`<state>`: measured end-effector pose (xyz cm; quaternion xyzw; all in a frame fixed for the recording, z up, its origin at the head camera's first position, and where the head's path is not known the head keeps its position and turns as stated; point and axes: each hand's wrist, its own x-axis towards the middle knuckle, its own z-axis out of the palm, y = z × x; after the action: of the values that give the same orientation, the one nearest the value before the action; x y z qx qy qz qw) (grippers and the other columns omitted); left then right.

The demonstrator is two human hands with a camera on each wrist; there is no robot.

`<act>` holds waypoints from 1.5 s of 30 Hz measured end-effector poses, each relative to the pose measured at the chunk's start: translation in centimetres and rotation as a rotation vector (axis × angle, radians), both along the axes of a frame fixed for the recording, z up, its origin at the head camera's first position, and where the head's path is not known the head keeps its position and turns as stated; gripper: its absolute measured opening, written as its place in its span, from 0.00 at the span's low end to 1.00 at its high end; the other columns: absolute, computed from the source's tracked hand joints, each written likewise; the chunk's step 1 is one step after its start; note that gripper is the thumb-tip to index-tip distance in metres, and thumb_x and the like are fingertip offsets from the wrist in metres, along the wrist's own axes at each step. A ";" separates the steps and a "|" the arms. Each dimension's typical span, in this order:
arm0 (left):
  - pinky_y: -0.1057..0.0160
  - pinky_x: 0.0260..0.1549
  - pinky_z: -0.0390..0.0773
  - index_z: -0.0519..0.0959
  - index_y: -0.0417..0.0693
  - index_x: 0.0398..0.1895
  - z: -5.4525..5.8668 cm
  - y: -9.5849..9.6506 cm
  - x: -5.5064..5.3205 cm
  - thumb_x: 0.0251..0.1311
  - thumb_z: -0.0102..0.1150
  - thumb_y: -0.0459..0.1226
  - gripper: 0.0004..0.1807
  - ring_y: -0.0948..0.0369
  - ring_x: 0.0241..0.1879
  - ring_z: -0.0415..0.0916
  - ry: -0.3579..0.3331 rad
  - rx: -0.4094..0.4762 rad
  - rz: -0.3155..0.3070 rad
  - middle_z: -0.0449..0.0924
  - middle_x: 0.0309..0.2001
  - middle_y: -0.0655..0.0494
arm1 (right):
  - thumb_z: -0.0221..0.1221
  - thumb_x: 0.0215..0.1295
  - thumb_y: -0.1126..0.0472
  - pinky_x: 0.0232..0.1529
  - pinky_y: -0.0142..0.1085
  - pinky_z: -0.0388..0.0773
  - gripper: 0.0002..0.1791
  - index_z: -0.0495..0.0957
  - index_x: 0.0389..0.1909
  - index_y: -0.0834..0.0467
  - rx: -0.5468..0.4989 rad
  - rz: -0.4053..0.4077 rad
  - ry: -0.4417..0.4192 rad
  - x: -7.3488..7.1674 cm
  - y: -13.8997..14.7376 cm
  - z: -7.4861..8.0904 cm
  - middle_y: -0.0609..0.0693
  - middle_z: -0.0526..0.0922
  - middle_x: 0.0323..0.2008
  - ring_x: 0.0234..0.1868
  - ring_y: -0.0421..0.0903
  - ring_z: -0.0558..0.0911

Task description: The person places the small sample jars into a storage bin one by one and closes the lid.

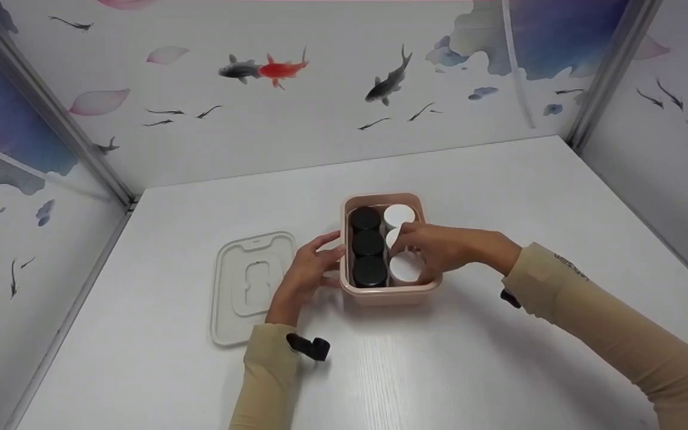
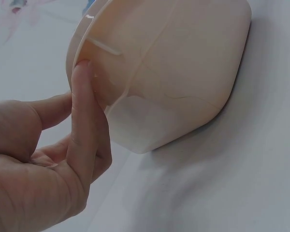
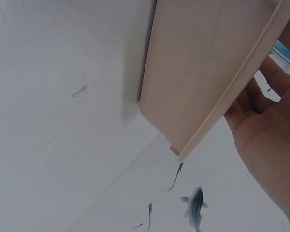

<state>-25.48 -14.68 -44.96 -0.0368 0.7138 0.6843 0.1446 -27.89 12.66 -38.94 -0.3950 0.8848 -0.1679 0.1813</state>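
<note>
A pale pink plastic box stands on the table with two rows of round-topped jars in it. Black-topped jars fill its left row; white-topped ones form the right row. My left hand holds the box's left rim, and in the left wrist view a finger presses beneath the lip. Reaching over the right rim, my right hand has its fingers curled about the nearest white-topped jar. The middle white top is partly covered by that hand. In the right wrist view the box wall hides the fingertips.
A pale grey rectangular lid lies flat on the white table, left of the box and partly behind the left hand. Printed panels with fish rise along the table's back and sides.
</note>
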 end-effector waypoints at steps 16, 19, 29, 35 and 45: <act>0.60 0.28 0.87 0.70 0.56 0.71 -0.1 0.0 -0.1 0.69 0.60 0.44 0.27 0.55 0.46 0.86 0.001 0.006 0.007 0.84 0.55 0.44 | 0.73 0.45 0.67 0.50 0.42 0.75 0.29 0.84 0.54 0.53 -0.038 0.116 0.119 0.6 0.0 -0.2 0.58 0.76 0.49 0.50 0.50 0.72; 0.61 0.27 0.87 0.71 0.54 0.70 0.1 0.1 -0.1 0.69 0.60 0.44 0.27 0.55 0.45 0.86 0.009 -0.004 0.011 0.84 0.54 0.43 | 0.72 0.46 0.68 0.49 0.41 0.74 0.29 0.84 0.54 0.52 -0.053 0.094 0.086 0.6 0.1 -0.1 0.57 0.76 0.49 0.49 0.51 0.72; 0.59 0.30 0.88 0.74 0.52 0.67 0.6 -0.3 0.2 0.68 0.61 0.44 0.25 0.55 0.45 0.86 0.022 -0.052 0.022 0.84 0.55 0.43 | 0.71 0.58 0.60 0.51 0.45 0.76 0.18 0.84 0.51 0.54 -0.239 -0.036 0.082 0.8 0.4 -0.8 0.53 0.80 0.50 0.48 0.50 0.78; 0.58 0.30 0.88 0.76 0.49 0.65 0.9 -0.5 0.3 0.68 0.61 0.42 0.23 0.57 0.42 0.85 0.038 -0.093 0.035 0.85 0.52 0.43 | 0.67 0.61 0.68 0.42 0.42 0.81 0.09 0.85 0.43 0.61 -0.490 -0.151 0.250 1.5 0.0 -1.9 0.54 0.83 0.42 0.42 0.50 0.81; 0.61 0.27 0.87 0.79 0.41 0.61 2.5 -0.5 1.0 0.69 0.59 0.37 0.19 0.60 0.35 0.84 0.085 -0.257 0.078 0.85 0.48 0.44 | 0.61 0.68 0.67 0.43 0.34 0.79 0.08 0.83 0.46 0.60 -0.660 -0.416 0.140 3.7 -1.6 -2.5 0.53 0.84 0.45 0.46 0.48 0.84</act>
<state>-24.52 -15.15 -42.46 -0.0540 0.7989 0.5934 0.0817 -24.16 11.09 -41.40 -0.2547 0.8546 -0.4492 -0.0539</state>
